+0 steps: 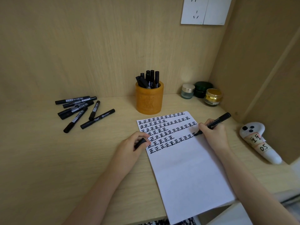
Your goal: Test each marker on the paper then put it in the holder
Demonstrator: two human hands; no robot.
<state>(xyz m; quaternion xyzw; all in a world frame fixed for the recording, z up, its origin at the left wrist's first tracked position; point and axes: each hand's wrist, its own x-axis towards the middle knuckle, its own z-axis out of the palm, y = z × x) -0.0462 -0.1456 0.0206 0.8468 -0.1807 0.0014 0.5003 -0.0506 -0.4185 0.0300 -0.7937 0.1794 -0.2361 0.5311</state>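
A white sheet of paper (186, 168) lies on the wooden desk, its upper part covered with rows of black written characters. My right hand (214, 135) grips an uncapped black marker (219, 121) with the tip touching the paper at the right end of a row. My left hand (134, 143) rests on the paper's left edge and holds a black marker cap (140, 143). An orange carved holder (149, 99) stands behind the paper with several black markers in it. A pile of several black markers (81, 109) lies on the desk to the left.
Three small jars (201, 93) stand in the back right corner. A white handheld controller (259, 142) with taped labels lies at the right. A wall socket plate (206, 10) is mounted above. The desk's front edge runs below the paper.
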